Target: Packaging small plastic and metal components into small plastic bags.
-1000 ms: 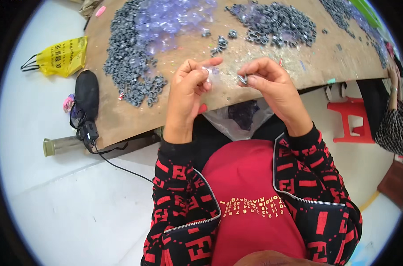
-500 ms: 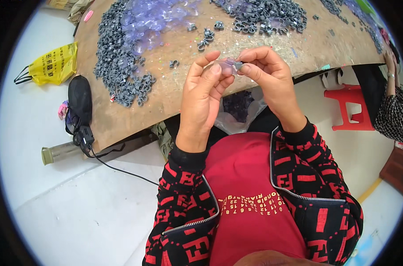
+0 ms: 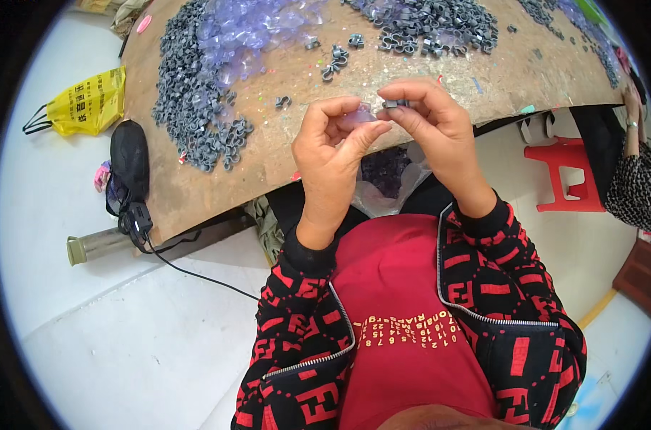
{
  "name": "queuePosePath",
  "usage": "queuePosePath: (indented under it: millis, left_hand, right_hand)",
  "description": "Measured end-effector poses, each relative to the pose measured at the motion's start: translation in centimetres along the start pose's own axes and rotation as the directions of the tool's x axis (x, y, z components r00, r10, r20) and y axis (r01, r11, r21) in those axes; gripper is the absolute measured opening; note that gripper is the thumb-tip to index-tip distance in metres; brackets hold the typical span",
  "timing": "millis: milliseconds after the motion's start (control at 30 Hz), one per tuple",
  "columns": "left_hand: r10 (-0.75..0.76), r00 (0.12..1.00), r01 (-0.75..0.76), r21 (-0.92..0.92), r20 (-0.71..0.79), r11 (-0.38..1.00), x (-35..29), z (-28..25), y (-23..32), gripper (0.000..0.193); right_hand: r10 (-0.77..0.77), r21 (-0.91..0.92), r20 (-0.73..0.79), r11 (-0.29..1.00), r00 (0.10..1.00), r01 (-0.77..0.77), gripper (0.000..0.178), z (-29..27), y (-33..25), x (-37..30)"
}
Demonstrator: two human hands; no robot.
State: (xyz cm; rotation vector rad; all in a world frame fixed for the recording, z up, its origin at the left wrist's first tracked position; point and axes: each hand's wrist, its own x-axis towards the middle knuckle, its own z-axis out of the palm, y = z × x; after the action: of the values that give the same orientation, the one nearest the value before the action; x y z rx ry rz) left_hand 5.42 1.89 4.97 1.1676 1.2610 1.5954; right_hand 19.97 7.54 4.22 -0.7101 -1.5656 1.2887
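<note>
Over the table's near edge, my left hand (image 3: 336, 136) is closed around a clear purplish plastic piece (image 3: 359, 115), mostly covered by the fingers. My right hand (image 3: 433, 118) pinches a small grey plastic clip (image 3: 395, 104) between thumb and forefinger, close beside the purple piece. Whether the two parts touch cannot be made out. Beyond my hands, a few loose grey clips (image 3: 334, 64) lie on the wooden table (image 3: 282, 154). A heap of grey clips (image 3: 189, 93) lies at the left, next to a pile of clear purple pieces (image 3: 243, 36).
Another grey clip heap (image 3: 436, 29) lies at the far side. An open plastic bag (image 3: 383, 183) with dark contents sits below the table edge. A black case (image 3: 130, 161) and yellow bag (image 3: 89, 104) are left; a red stool (image 3: 566, 172) and another person's arm (image 3: 632, 122) are right.
My left hand has curled further around the purple piece and its thumb has shifted right. The grey clip in my right hand has moved slightly right and away from the purple piece.
</note>
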Motion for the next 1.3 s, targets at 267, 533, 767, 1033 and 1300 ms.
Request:
queuePosePath:
  millis: [267,533,767,1033,1300]
  left_hand:
    - [-0.139,0.989,0.151,-0.308,0.059,0.939,-0.2,-0.3,-1.0,0.017]
    - [-0.310,0.951,0.278,-0.465,0.009,0.841,-0.1,-0.2,-1.2,0.014]
    - [-0.227,0.974,0.202,-0.368,-0.026,0.908,-0.4,0.3,-1.5,0.013]
    - [0.097,0.994,-0.093,0.076,-0.053,0.993,-0.5,0.0,-1.9,0.016]
    - [0.187,0.981,-0.191,0.489,0.058,0.851,0.2,-1.2,-0.3,0.012]
  right_hand:
    - [0.238,0.360,0.055,0.901,0.970,-0.241,0.021,0.0,-0.1,0.2]
    - [0.291,0.469,0.030,0.841,0.956,-0.271,0.026,0.3,0.5,0.1]
    - [0.184,0.280,0.047,0.941,0.982,-0.190,0.025,0.4,0.9,-0.1]
    - [0.175,0.276,0.076,0.942,0.982,-0.190,0.019,0.6,0.7,-0.3]
    - [0.110,0.120,0.070,0.986,0.991,-0.118,0.020,0.5,0.9,-0.3]
